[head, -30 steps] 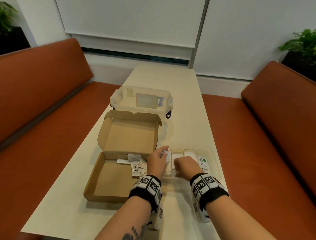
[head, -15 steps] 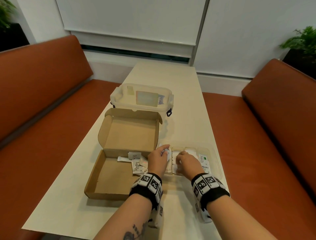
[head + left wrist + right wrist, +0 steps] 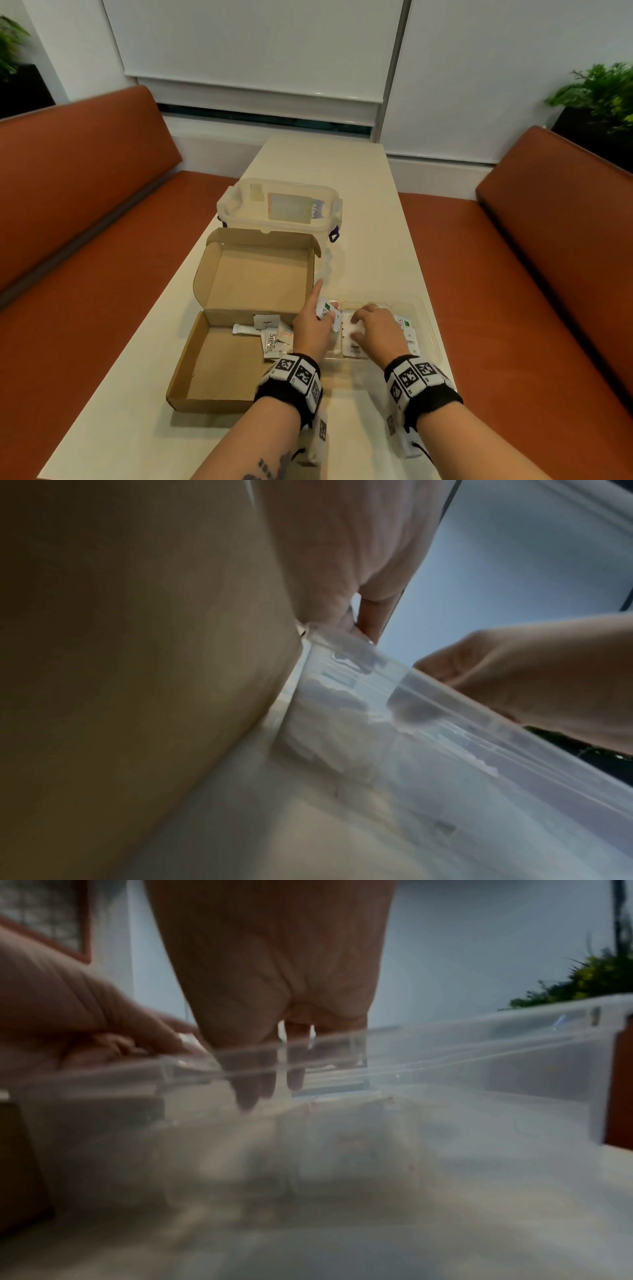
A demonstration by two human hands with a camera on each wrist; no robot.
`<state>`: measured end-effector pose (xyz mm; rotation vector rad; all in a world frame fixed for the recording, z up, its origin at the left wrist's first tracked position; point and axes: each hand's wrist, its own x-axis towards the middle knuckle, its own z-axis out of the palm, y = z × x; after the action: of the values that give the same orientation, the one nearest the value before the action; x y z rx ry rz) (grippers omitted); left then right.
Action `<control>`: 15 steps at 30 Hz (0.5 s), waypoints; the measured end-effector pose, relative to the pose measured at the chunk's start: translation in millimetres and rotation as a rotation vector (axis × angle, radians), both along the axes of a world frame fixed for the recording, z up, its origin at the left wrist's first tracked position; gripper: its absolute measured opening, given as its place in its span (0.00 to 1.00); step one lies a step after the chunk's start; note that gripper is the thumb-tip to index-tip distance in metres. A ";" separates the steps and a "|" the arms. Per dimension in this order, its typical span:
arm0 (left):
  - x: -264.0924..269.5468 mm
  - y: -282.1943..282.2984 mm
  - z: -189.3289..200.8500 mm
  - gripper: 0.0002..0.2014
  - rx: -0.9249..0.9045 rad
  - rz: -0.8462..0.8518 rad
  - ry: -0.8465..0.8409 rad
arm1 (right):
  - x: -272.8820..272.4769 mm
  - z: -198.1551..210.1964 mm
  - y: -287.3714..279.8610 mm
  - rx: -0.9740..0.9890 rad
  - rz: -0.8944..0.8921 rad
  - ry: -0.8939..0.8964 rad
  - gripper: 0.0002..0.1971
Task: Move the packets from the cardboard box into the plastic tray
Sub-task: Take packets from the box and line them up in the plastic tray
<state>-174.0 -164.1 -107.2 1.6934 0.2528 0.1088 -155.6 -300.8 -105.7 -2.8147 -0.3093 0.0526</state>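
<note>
On the left of the desk (image 3: 219, 442) sits the cardboard box (image 3: 219, 363), lid flap standing open behind it. A few packets (image 3: 270, 337) lie bunched in its far right corner, one lettered "Stevia". Just beyond the box stands a lidded clear plastic container (image 3: 279, 207). The left hand (image 3: 313, 325) rests at the box's right edge, its grip closed on a white packet with a green mark (image 3: 325, 308), the forefinger stretched forward. Right beside it, the plastic tray (image 3: 428, 322) touches the box's right side and holds several white packets. The right hand (image 3: 371, 325) reaches down into the tray, fingers (image 3: 246, 1091) pressed onto the packets there; whether its grip holds one I cannot tell. Orange benches flank the desk on both sides.
</note>
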 end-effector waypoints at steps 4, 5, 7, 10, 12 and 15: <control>0.7 -3.7 -1.4 0.31 -0.083 -0.049 0.017 | -3.0 17.5 4.3 0.539 -0.192 0.036 0.09; 1.1 -5.7 -2.1 0.29 -0.086 -0.074 0.027 | -3.5 20.8 5.6 0.618 -0.208 0.066 0.09; 2.2 -9.0 -3.8 0.24 -0.088 -0.128 0.033 | -4.8 26.1 6.2 0.741 -0.237 0.118 0.06; 3.7 -14.1 -5.8 0.21 -0.069 -0.166 0.046 | -6.3 29.0 -1.4 0.838 -0.242 0.170 0.03; 3.3 -17.8 -4.9 0.21 0.016 -0.189 0.024 | -6.7 31.1 -12.8 0.835 -0.249 0.174 0.03; -3.5 -26.8 4.9 0.21 0.153 -0.242 -0.026 | -3.3 31.6 -44.0 0.771 -0.396 0.073 0.02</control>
<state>-177.5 -190.9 -102.3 1.8600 0.0191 -0.0301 -158.9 -344.9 -74.1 -2.0502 0.2145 -0.0442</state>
